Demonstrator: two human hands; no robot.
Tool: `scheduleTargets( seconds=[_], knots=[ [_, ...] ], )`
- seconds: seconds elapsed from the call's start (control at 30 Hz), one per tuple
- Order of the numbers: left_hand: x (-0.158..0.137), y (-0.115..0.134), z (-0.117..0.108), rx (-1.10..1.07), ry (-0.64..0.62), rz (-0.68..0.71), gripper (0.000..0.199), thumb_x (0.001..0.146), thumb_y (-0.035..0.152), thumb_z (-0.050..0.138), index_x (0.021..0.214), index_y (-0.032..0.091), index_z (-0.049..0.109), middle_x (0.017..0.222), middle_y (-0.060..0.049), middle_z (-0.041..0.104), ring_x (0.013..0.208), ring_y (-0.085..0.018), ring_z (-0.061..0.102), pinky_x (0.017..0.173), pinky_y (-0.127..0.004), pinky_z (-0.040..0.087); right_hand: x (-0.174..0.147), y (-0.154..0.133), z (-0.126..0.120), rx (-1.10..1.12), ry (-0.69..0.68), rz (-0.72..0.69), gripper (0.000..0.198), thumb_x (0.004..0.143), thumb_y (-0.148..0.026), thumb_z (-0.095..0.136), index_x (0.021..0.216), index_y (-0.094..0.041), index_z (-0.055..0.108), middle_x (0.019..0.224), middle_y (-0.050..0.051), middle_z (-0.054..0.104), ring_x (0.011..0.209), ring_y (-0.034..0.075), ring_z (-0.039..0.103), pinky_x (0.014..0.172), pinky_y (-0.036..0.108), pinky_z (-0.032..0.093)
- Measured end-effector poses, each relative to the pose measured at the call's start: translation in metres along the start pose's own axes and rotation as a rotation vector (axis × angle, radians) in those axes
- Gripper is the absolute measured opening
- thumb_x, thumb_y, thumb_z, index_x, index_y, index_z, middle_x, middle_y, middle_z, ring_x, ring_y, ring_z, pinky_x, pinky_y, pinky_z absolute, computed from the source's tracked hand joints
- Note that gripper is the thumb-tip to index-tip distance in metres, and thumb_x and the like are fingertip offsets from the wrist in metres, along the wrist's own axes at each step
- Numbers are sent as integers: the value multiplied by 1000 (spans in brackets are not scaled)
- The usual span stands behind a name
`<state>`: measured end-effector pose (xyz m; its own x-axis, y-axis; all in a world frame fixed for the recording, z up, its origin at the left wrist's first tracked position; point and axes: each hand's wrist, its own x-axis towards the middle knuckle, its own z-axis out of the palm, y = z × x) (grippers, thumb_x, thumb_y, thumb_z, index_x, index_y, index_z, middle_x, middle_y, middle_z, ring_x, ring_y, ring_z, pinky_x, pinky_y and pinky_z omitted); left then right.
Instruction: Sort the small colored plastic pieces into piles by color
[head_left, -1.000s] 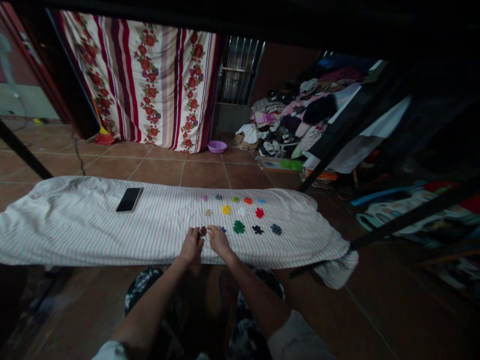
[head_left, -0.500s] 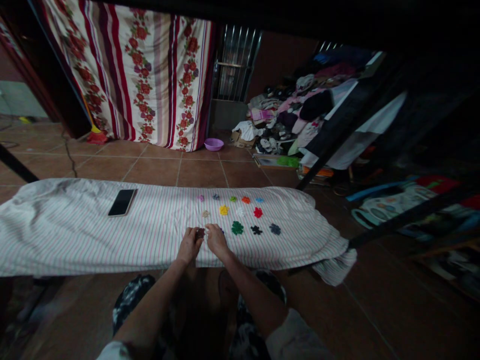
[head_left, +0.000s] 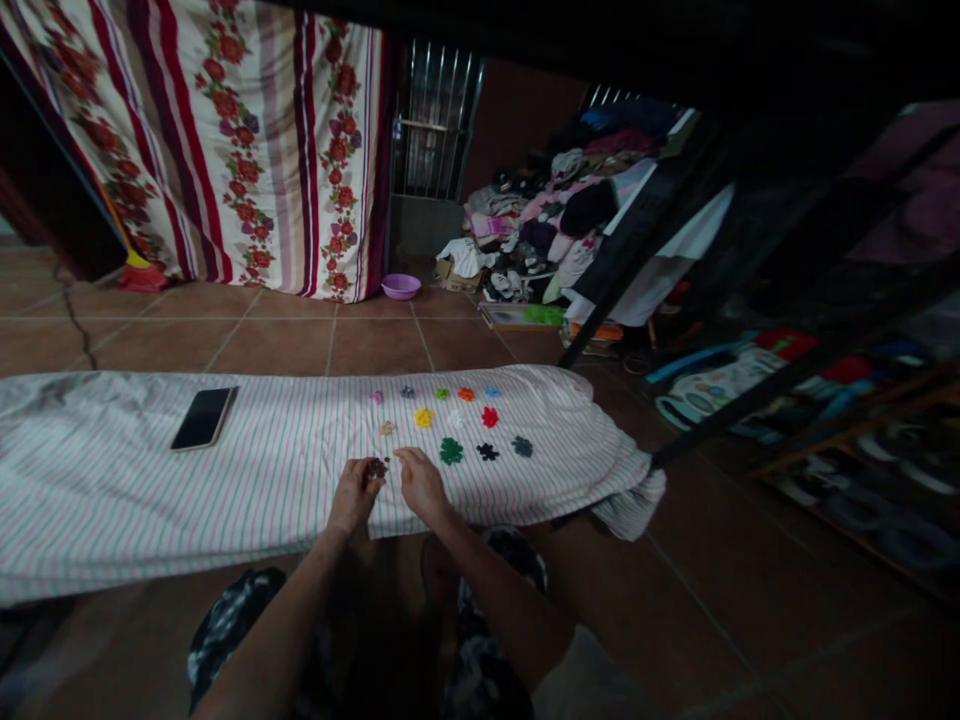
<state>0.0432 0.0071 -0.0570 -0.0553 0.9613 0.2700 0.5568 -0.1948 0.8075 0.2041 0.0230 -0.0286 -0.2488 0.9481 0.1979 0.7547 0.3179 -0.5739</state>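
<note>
My left hand (head_left: pixel 354 496) rests on the striped cloth (head_left: pixel 277 480), its fingers and thumb curled round a pile of small dark brown pieces (head_left: pixel 377 469). Just to the right is my right hand (head_left: pixel 422 486), fingers bent and pressed together; what they hold, if anything, is too small to make out. A single brown bit lies in the gap between the hands. Beyond them sit small heaps sorted by colour: beige (head_left: pixel 387 428), yellow (head_left: pixel 424 418), white (head_left: pixel 457 418), red (head_left: pixel 490 417), dark green (head_left: pixel 451 451), black (head_left: pixel 487 452) and grey (head_left: pixel 523 446).
A phone (head_left: pixel 203 419) lies on the cloth at the left. More small heaps, among them pink (head_left: pixel 376 397) and orange (head_left: pixel 466 395), line the far side. On the tiled floor stand a purple basin (head_left: pixel 401 287) and a large pile of clothes (head_left: pixel 555 215).
The view has shifted, so the scene appears further left. My hands have drawn slightly apart, and more of the brown pieces show between them.
</note>
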Motion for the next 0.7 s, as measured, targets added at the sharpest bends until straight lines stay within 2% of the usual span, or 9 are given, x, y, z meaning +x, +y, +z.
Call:
scheduleTargets(
  seconds=[0.13,0.27,0.47,0.57,0.7],
  knots=[
    [-1,1,-1,-6,9,-2,28,75,29,63,102,21,60,97,-6,60,91,-21,64,84,-40,54,-12,24,-13,12,122,7,45,83,-5,39,118,-20,62,120,7,62,109,19,58,96,32,46],
    [-5,4,-2,-6,24,1,34,74,37,64,103,20,60,98,-6,60,90,-21,64,82,-40,54,-10,55,-31,-88,205,76,41,84,-7,40,114,-18,65,121,10,62,115,21,53,101,38,42],
    [-10,15,-2,24,122,-95,40,78,50,54,100,17,61,93,-8,60,83,-22,62,79,-41,53,3,84,-54,-157,175,85,29,86,-16,51,110,-20,67,122,9,63,118,22,52,103,41,39],
    [-9,17,-4,26,158,-135,37,82,47,46,98,17,62,93,-9,62,87,-23,63,82,-41,53,12,86,-53,-179,140,68,28,84,-18,56,110,-22,68,126,9,61,122,23,49,105,43,36],
    [-5,16,-7,32,150,-148,35,80,46,47,93,18,63,89,-8,64,86,-23,64,79,-40,53,20,84,-45,-190,95,40,27,83,-21,60,108,-22,69,127,9,61,125,24,46,105,41,35]
  ],
)
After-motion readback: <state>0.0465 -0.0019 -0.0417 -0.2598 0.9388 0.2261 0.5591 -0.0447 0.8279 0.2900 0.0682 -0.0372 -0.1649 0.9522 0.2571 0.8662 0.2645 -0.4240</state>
